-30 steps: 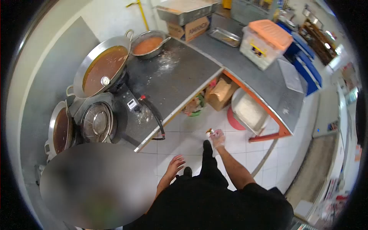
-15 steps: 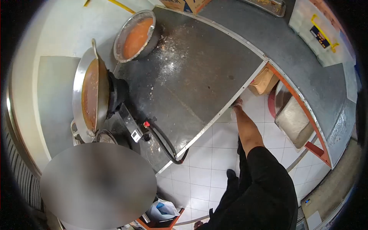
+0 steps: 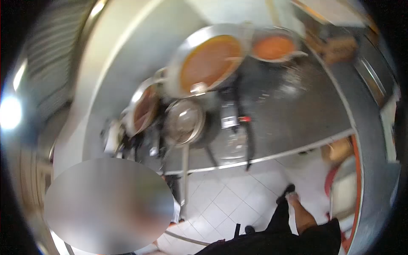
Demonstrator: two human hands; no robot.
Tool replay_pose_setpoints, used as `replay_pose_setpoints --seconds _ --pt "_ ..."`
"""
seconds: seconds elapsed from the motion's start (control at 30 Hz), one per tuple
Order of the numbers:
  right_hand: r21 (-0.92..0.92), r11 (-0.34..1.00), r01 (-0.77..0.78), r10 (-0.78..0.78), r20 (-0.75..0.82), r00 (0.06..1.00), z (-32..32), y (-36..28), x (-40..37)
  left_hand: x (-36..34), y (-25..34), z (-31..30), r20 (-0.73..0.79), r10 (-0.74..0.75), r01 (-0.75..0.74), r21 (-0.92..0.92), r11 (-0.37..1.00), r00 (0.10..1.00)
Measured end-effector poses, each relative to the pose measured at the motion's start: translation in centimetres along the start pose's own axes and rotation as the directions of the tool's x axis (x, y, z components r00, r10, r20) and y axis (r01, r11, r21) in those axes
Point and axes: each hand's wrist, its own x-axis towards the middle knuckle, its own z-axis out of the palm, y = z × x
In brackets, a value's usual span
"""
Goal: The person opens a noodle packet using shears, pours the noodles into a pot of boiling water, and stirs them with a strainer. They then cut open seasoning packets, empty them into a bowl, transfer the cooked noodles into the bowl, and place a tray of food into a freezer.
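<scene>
My right hand (image 3: 293, 196) hangs low over the tiled floor, next to my black shoe (image 3: 290, 188). Motion smears its fingers, and I cannot make out whether they hold anything. Only a sliver of my left hand (image 3: 220, 241) shows at the front of my black clothing. Across from me, a wide wok (image 3: 175, 74) of orange-brown sauce sits on a burner, apart from both hands. A metal pot (image 3: 297, 54) of orange liquid stands beside it. Nearer to me is a round long-handled strainer or pan (image 3: 185, 122), its handle reaching past the counter edge.
The steel counter (image 3: 289, 123) bears white powder, a black hose (image 3: 250, 148) and a smaller pan (image 3: 145, 108) of dark food. Right of me are a shelf with an orange frame (image 3: 357, 178), a metal tray (image 3: 343, 193) and a brown bag (image 3: 338, 151). A blurred oval covers the lower left.
My view has swung left, bringing the strainer and smaller pan into sight. My right hand is now lower, away from the counter edge and beside my leg.
</scene>
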Motion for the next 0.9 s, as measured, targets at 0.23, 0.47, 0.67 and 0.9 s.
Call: replay_pose_setpoints --seconds 0.23,0.47,0.67,0.9 --pt "-0.779 0.526 0.342 -0.171 0.297 0.94 6.2 -7.7 -11.8 -0.1 -8.6 -0.6 -0.263 0.224 -0.3 -0.3 0.906 0.938" --pt "-0.89 -0.101 0.445 -0.491 0.433 0.756 22.3 -10.0 -10.0 1.5 -19.2 -9.3 -0.394 0.353 -0.486 -0.316 0.815 0.848" --pt "-0.626 0.05 0.778 -0.728 0.511 0.458 41.4 -20.0 -28.0 8.0 -23.9 -14.9 -0.467 0.425 -0.589 -0.29 0.755 0.775" --pt "-0.568 -0.214 0.795 -0.781 0.588 0.211 59.3 -34.8 -36.5 15.0 -22.4 -28.2 -0.427 0.136 -0.408 -0.65 0.641 0.894"
